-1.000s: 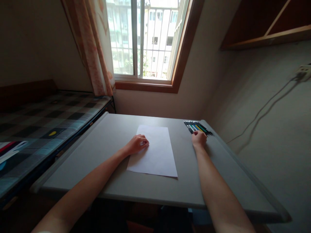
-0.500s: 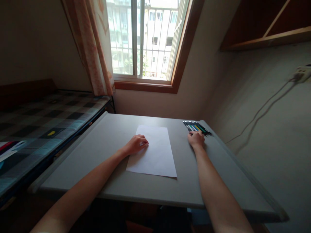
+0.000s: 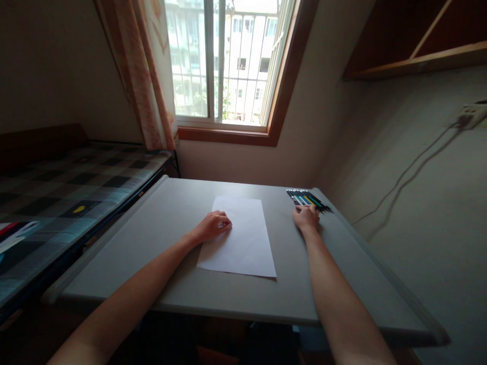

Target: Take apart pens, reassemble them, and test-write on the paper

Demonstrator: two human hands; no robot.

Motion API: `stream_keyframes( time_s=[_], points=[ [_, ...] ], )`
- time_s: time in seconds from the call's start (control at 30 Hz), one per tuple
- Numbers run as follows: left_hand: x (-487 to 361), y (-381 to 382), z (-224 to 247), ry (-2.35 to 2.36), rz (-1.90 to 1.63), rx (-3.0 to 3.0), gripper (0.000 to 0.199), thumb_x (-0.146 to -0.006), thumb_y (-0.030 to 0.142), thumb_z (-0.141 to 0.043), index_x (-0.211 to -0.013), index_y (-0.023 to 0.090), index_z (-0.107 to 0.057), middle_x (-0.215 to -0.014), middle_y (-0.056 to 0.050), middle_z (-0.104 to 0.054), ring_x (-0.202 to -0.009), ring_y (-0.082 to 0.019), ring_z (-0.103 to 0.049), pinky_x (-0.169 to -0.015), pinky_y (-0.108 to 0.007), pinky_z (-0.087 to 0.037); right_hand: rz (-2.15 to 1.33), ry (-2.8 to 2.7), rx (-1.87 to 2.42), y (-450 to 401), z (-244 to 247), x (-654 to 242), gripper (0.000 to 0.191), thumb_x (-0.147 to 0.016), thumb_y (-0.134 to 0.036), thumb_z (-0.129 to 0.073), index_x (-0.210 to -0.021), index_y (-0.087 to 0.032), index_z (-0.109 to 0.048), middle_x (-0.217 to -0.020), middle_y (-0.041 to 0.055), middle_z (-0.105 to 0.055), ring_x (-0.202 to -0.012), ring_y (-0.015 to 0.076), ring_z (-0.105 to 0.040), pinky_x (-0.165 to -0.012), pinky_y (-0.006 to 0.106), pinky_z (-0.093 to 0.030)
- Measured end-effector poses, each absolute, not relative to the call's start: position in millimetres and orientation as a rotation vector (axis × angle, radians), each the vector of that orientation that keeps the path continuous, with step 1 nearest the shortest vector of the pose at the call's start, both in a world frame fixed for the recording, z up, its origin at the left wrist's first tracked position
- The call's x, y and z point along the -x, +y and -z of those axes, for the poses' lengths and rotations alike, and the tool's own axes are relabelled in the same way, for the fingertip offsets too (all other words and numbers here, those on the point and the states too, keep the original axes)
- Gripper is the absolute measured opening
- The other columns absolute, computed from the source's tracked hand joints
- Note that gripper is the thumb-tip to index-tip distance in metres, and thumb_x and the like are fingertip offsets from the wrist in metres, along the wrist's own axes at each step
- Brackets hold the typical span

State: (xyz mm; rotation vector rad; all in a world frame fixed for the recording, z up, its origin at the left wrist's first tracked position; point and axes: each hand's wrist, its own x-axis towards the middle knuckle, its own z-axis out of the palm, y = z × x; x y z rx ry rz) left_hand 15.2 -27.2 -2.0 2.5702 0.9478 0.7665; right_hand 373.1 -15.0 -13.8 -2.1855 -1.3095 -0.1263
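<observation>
A blank white sheet of paper (image 3: 247, 243) lies on the grey table (image 3: 152, 228). My left hand (image 3: 213, 225) rests on the sheet's left part, its fingers curled together with nothing visible in them. To the right, several pens and markers (image 3: 310, 198) with dark, blue, yellow and green bodies lie side by side near the far right corner. My right hand (image 3: 306, 218) is at the near ends of these pens, its fingers curled; whether it grips one is hidden by the hand.
A bed with a checked cover (image 3: 102, 182) stands left of the table. Ahead are a barred window (image 3: 236, 71) and a curtain (image 3: 142, 76). On the right wall are a wooden shelf (image 3: 422, 63) and a socket (image 3: 472, 115) with a hanging cable.
</observation>
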Motion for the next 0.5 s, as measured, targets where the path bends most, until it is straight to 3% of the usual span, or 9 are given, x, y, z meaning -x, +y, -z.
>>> stream_keyframes(
  time_s=[0.17,0.37,0.5],
  points=[
    [-15,-28,2,0.936,-0.778,-2.577,0.020,-0.084,0.028,-0.052,-0.080,0.019,-0.069,-0.077,-0.004,-0.062,-0.076,-0.015,-0.054,-0.075,-0.027,-0.042,0.222,-1.310,2.100,-16,7,-368,0.029,-0.073,-0.024,-0.053,-0.096,-0.017,-0.070,-0.110,0.0129,-0.049,-0.100,0.0269,-0.046,-0.088,0.040,-0.038],
    [-16,-28,2,0.932,-0.794,-2.587,0.017,-0.083,0.027,-0.053,-0.082,0.020,-0.069,-0.082,-0.005,-0.062,-0.080,-0.016,-0.054,-0.078,-0.030,-0.043,0.192,-1.596,1.825,-15,-5,-345,0.025,-0.076,-0.021,-0.049,-0.088,-0.013,-0.070,-0.091,0.0103,-0.056,-0.085,0.0198,-0.053,-0.086,0.032,-0.040],
    [-16,-35,-3,0.835,-0.838,-2.633,0.024,-0.082,0.033,-0.056,-0.102,0.024,-0.065,-0.100,-0.006,-0.061,-0.093,-0.018,-0.054,-0.088,-0.033,-0.040,-0.015,-1.845,1.662,-17,-8,-321,0.023,-0.079,-0.023,-0.049,-0.087,-0.015,-0.069,-0.085,0.0067,-0.060,-0.075,0.0150,-0.055,-0.081,0.026,-0.042]
  ],
)
